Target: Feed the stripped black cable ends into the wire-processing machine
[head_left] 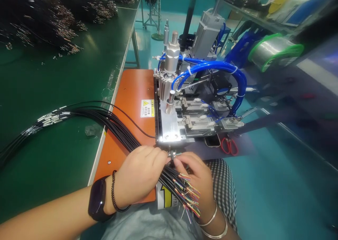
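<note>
A thick bundle of black cables (121,129) runs from the green table across the orange plate and under my left hand (142,175), whose fingers are closed around it. Beyond that hand, the bundle's stripped ends fan out in thin coloured wires (188,194) over my right wrist. My right hand (196,173) is closed in a pinch at a small metallic piece (173,155) at the machine's front edge. My left fingertips meet the same piece from the other side. One single black cable (137,124) curves apart from the bundle to the machine's (170,124) lower front corner.
Blue air hoses (216,65) arch over the machine. Red-handled scissors (229,146) and a phone (212,140) lie to its right. A green-rimmed wire spool (276,51) hangs at upper right. Heaps of black cables (44,18) cover the back of the green table (87,67).
</note>
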### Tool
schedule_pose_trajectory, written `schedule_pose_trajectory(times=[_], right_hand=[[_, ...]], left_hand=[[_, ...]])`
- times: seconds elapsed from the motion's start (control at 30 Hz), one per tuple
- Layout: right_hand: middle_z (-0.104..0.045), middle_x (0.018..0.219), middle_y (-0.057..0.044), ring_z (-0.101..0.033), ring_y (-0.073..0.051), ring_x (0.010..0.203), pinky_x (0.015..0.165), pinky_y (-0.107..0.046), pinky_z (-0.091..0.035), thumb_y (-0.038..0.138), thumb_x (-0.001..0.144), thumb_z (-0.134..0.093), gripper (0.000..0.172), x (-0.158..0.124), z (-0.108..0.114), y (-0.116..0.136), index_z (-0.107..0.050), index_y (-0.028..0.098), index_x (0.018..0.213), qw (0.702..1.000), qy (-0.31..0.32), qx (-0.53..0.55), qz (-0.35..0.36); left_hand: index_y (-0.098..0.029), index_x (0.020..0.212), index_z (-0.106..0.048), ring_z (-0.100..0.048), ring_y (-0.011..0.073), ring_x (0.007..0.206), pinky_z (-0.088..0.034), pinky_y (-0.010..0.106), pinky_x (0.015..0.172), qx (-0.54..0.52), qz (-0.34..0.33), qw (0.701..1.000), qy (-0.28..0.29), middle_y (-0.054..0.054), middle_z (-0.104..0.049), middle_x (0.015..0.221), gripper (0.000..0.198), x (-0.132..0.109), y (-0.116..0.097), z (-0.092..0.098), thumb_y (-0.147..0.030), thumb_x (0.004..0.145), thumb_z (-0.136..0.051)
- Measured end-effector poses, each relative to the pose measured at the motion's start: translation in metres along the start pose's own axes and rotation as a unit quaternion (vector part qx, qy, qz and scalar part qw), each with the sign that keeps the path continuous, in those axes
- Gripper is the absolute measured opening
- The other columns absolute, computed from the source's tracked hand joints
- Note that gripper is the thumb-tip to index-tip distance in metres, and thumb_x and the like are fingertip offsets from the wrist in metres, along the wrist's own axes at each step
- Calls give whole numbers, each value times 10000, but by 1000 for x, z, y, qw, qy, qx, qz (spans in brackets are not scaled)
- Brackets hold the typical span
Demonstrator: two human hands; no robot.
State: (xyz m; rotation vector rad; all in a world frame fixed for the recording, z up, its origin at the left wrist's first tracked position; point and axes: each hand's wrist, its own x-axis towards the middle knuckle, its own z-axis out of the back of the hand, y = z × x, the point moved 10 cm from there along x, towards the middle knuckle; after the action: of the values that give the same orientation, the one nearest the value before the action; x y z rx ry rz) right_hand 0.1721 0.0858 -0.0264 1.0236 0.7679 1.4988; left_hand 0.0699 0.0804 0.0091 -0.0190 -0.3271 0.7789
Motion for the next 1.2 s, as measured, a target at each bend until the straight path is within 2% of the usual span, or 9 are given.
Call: schedule_pose_trajectory(times=[0.07, 0.27, 0.4, 0.53, 0.67, 0.9, 1.03, 1.1, 1.2], right_hand=[[-624, 805, -15, -568, -140, 713, 639, -249, -466, 190, 848, -593, 72, 1, -2, -2, -658, 204, 821, 1000, 14, -10, -5], [-619, 809, -13, -573, -142, 738, 645, -250, -466, 197, 864, -574, 78, 1, 15, 0, -647, 205, 837, 998, -57, -19, 2], [-631, 818, -18, -585, -146, 756, 681, -262, -485, 191, 882, -541, 135, 0, 4, 1, -656, 204, 813, 1000, -13, -14, 10], [-652, 892, -38, -598, -166, 833, 755, -293, -495, 209, 901, -514, 160, 5, 2, 1, -673, 210, 896, 1000, -1, -5, 15], [-649, 856, -34, -591, -164, 826, 767, -293, -484, 194, 909, -500, 172, 10, -11, 9, -670, 207, 883, 993, 95, -23, 60], [-638, 775, 2, -583, -132, 721, 654, -240, -464, 156, 828, -614, 73, 12, 0, -10, -660, 199, 789, 998, 29, 46, -22], [-617, 722, 7, -562, -135, 686, 634, -247, -441, 190, 818, -627, 80, 12, 3, -24, -640, 190, 738, 995, 16, 65, -78], [-610, 695, 8, -551, -137, 657, 604, -245, -430, 232, 809, -638, 103, 10, 2, -36, -630, 182, 720, 988, 32, 74, -129], [-604, 693, 6, -537, -133, 638, 574, -236, -414, 268, 820, -606, 127, 5, -8, -50, -616, 169, 741, 970, 95, 118, -191]], left_hand=[[-141, 841, -529, -493, 187, 633, -425, 344, 595, 4, 1, 1000, -11, 31, -519, 677, 108, 0, 0, 2, -168, 884, -434], [-142, 846, -535, -489, 190, 633, -420, 344, 596, 11, 0, 1000, -13, 32, -526, 673, 104, 2, 0, 4, -186, 886, -450], [-139, 854, -536, -484, 192, 650, -422, 346, 602, -5, -1, 1000, 1, 36, -525, 687, 84, 0, 0, 0, -175, 875, -463], [-137, 852, -556, -480, 189, 658, -422, 344, 602, -13, -18, 1000, 20, 45, -539, 715, 122, -1, -2, -3, -132, 868, -435], [-147, 898, -587, -485, 188, 667, -428, 341, 601, -10, -42, 998, 37, 39, -560, 745, 180, 1, -4, -5, -110, 864, -413], [-129, 926, -596, -528, 207, 701, -460, 359, 617, -25, -22, 999, 14, 58, -590, 761, 207, 4, 1, -1, -97, 831, -414], [-124, 1140, -547, -557, 219, 843, -478, 368, 697, -14, -21, 999, 29, 83, -621, 998, 333, 1, 4, -2, -94, 834, -418], [-131, 1228, -501, -555, 215, 903, -476, 364, 742, -8, -29, 999, 34, 87, -606, 1085, 400, -1, 6, -2, -76, 844, -406], [-147, 1223, -511, -556, 210, 890, -470, 357, 736, -2, -49, 998, 47, 83, -612, 1044, 388, -2, 7, -5, -77, 858, -397]])
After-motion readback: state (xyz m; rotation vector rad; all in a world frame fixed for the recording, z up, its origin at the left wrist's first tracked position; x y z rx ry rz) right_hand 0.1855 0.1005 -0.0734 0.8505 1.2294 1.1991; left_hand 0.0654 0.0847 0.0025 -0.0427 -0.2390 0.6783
